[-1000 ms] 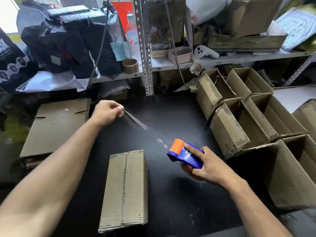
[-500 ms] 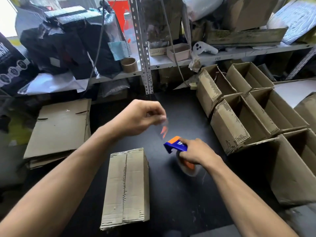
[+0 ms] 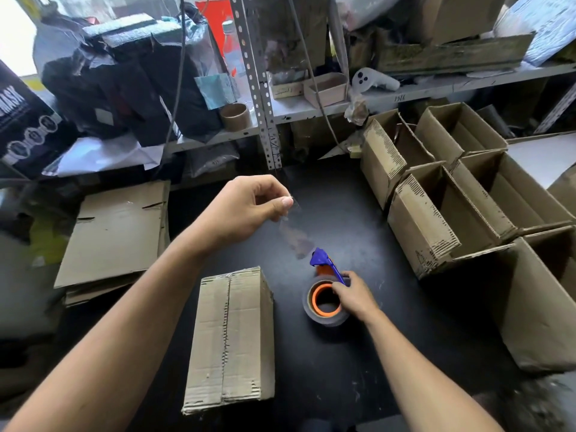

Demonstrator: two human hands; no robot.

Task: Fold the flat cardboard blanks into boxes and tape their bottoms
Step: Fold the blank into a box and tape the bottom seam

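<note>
While left fingers (image 3: 282,203) pinch tape strip (image 3: 296,236), box (image 3: 232,338) below

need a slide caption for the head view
Left hand pinches clear tape drawn from the dispenser in the right hand, beside a folded box.

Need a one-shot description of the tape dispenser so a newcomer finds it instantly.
On the black worktable, look just right of the closed cardboard box lying flaps-up in the middle. The tape dispenser, gripped by the right hand, is the only blue-and-orange thing there, its roll lying flat.
</note>
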